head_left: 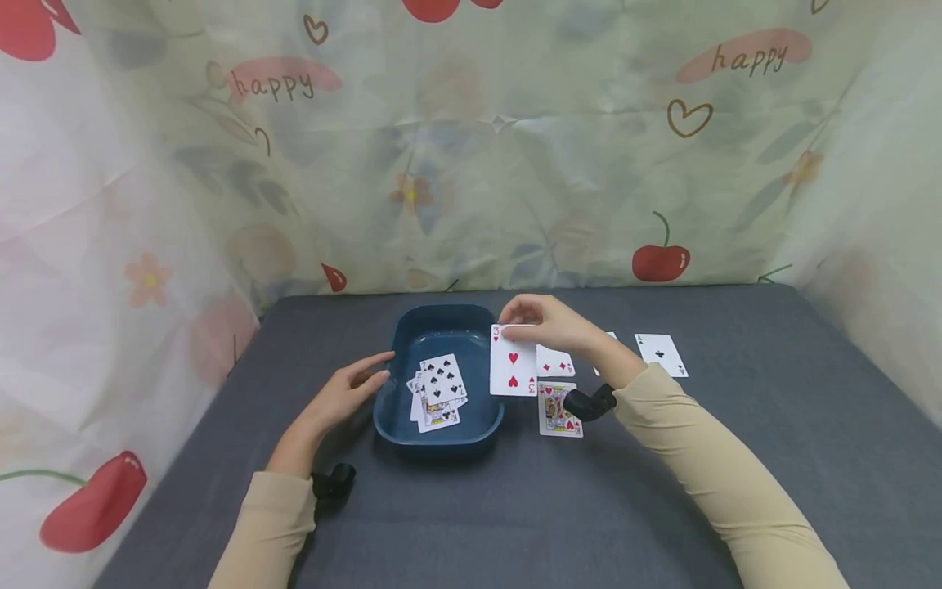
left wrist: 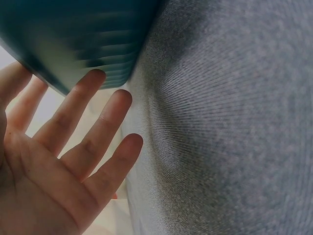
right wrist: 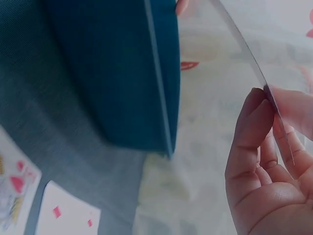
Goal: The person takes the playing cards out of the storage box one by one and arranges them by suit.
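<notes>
My right hand [head_left: 546,321] pinches a three of hearts playing card [head_left: 513,370] between thumb and fingers, holding it above the right rim of a blue plastic bin [head_left: 440,447]. Seen edge-on in the right wrist view, that card [right wrist: 249,51] bends slightly. At the bin's left side, my left hand [head_left: 340,399] has its fingers loosely spread against the rim; the left wrist view shows this hand [left wrist: 54,171] with outstretched fingers beside the bin wall [left wrist: 73,44]. A seven of spades [head_left: 444,378] lies on a few overlapping cards inside the bin, one a court card [head_left: 439,419].
Right of the bin, a court card of hearts [head_left: 553,411] and a diamond card [head_left: 556,365] lie face up on the grey cloth [head_left: 471,523]. An ace of clubs [head_left: 660,353] lies farther right. My right wrist mostly covers another card. A patterned curtain [head_left: 486,196] hangs behind.
</notes>
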The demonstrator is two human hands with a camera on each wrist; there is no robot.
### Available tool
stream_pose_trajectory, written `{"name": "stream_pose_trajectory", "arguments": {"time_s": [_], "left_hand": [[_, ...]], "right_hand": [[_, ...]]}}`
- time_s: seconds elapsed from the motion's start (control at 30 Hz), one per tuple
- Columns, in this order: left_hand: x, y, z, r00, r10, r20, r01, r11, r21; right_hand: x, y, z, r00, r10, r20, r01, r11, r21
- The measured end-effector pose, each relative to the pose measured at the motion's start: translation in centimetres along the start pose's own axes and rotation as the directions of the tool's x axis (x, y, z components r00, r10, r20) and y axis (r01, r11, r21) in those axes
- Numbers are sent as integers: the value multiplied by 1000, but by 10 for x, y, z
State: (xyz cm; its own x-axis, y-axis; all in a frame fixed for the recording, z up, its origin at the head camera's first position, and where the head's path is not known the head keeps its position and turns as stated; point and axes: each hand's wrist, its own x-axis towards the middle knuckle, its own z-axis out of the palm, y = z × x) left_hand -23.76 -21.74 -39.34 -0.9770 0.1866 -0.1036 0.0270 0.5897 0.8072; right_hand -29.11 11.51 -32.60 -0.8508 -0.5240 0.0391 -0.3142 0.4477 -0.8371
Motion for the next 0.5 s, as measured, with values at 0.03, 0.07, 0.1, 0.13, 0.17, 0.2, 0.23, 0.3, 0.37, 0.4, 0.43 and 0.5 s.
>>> {"name": "stream_pose_trajectory", "arguments": {"time_s": [0.03, 0.07, 0.1, 0.13, 0.17, 0.2, 0.23, 0.3, 0.37, 0.4, 0.43, 0.5], "left_hand": [[0, 0, 0, 1000, 1, 2, -1, 1000, 2], [0, 0, 0, 1000, -3, 1, 3, 1000, -1], [0, 0, 0, 1000, -8, 0, 8, 1000, -7], [0, 0, 0, 1000, -7, 2, 7, 1000, -5], [0, 0, 0, 1000, -6, 3, 6, 1000, -5], [0, 0, 0, 1000, -5, 4, 5, 1000, -3], [0, 0, 0, 1000, -6, 4, 6, 1000, -5], [-1, 0, -1, 1000, -7, 5, 7, 1000, -10], [-1, 0, -1, 1000, -9, 5, 9, 1000, -13], [-1, -1, -1, 1000, -9, 6, 9, 1000, -14], [-1, -1, -1, 1000, -10, 6, 10, 1000, -15], [-1, 0, -1, 1000, -13, 7, 13, 1000, -16]], "right_hand": [[-2, 3, -2, 1000, 12, -5, -12, 1000, 4], [-4, 6, -3, 1000, 24, -7, -24, 1000, 9], [-6, 10, -5, 999, 38, -11, -38, 999, 15], [-8, 13, -6, 999, 51, -12, -50, 998, 24], [-9, 17, -7, 998, 56, -15, -56, 998, 28], [-11, 21, -8, 998, 61, -16, -61, 998, 34], [-12, 24, -9, 998, 66, -19, -65, 997, 35], [-15, 32, -12, 997, 73, -21, -73, 997, 37], [-19, 38, -13, 996, 85, -20, -84, 996, 36], [-20, 42, -14, 996, 91, -19, -90, 995, 33], [-22, 45, -14, 995, 97, -16, -97, 995, 28], [-25, 51, -14, 994, 110, -10, -110, 994, 22]]}}
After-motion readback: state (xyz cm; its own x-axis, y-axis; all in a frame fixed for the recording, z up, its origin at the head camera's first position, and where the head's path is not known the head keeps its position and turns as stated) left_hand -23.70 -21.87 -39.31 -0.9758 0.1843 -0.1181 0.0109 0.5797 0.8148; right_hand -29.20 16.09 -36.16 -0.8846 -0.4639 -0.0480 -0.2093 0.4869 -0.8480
